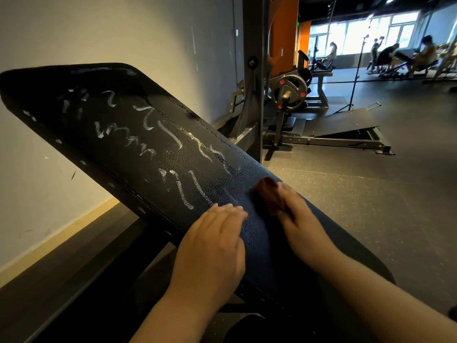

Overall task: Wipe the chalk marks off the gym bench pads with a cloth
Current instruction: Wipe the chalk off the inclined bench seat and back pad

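Wiping's underway but early, I'd say. The right hand (299,219), a bit blurry, has its fingers bunched on a brown cloth (268,194) pressed to the inclined bench pad (262,246) near its lower end. The left hand (215,238) lies flat, fingers straight, at the cloth's 8 o'clock. Chalk marks (148,142) stretch off toward 10 o'clock, so next up is a firm push that way.

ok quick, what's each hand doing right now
Left hand: open, fingers flat on the bench pad.
Right hand: holding the brown cloth against the pad; motion blur hides the exact grip.
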### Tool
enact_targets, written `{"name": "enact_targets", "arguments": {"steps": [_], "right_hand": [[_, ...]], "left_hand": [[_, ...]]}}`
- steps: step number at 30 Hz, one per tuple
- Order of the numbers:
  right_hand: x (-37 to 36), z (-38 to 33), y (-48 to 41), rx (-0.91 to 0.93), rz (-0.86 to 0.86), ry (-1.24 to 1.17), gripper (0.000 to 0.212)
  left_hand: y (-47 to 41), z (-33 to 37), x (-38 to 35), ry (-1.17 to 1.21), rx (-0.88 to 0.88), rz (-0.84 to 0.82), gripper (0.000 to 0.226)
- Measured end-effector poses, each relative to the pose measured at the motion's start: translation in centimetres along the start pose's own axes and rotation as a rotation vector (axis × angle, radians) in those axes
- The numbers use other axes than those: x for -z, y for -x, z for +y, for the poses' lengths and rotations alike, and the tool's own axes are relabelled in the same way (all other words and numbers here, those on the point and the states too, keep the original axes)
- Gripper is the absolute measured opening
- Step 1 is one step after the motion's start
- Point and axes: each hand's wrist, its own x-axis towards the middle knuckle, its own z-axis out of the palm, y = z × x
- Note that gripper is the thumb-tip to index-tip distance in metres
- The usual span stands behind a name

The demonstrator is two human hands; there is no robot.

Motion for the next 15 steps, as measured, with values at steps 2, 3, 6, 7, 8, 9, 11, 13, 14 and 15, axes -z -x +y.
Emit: {"name": "enact_targets", "arguments": {"steps": [2, 3, 6, 7, 8, 9, 11, 13, 14, 15], "right_hand": [[-0.2, 0.0, -1.1, -0.097, 0.093, -0.075, 0.050], [-0.6, -0.3, -0.9, -0.102, 0.104, -0.085, 0.046], [-1.8, -2.3, 2.1, 0.092, 0.054, -0.026, 0.054], [-1.8, -2.8, 3.1, 0.162, 0.008, -0.003, 0.057], [-1.6, -2.8, 3.4, 0.209, -0.053, 0.019, 0.059], [-1.3, -2.4, 3.0, 0.231, -0.093, 0.048, 0.061], [-0.7, -0.6, 0.9, 0.176, -0.042, 0.082, 0.063], [-0.4, -0.1, -0.8, 0.017, 0.075, 0.017, 0.059], [-0.6, -0.2, -1.1, -0.021, 0.108, -0.015, 0.058], [-1.0, -0.5, -0.9, -0.011, 0.110, -0.035, 0.059]], "left_hand": [[0.2, -0.5, 0.2, 0.026, -0.006, -0.002, 0.040], [0.2, -0.7, 0.3, 0.039, -0.001, 0.004, 0.040], [-0.1, -0.4, 0.6, 0.034, 0.042, 0.044, 0.040], [-0.4, -0.3, 0.7, 0.019, 0.052, 0.054, 0.038], [-0.6, -0.4, 0.7, 0.007, 0.056, 0.055, 0.037], [-0.8, -0.5, 0.7, -0.005, 0.053, 0.046, 0.037], [-1.0, -0.9, 0.7, -0.040, 0.024, 0.008, 0.038], [-0.9, -0.9, 0.5, -0.080, -0.002, -0.034, 0.041], [-0.7, -0.8, 0.4, -0.094, -0.006, -0.045, 0.041], [-0.6, -0.7, 0.3, -0.102, -0.006, -0.048, 0.041]]}}
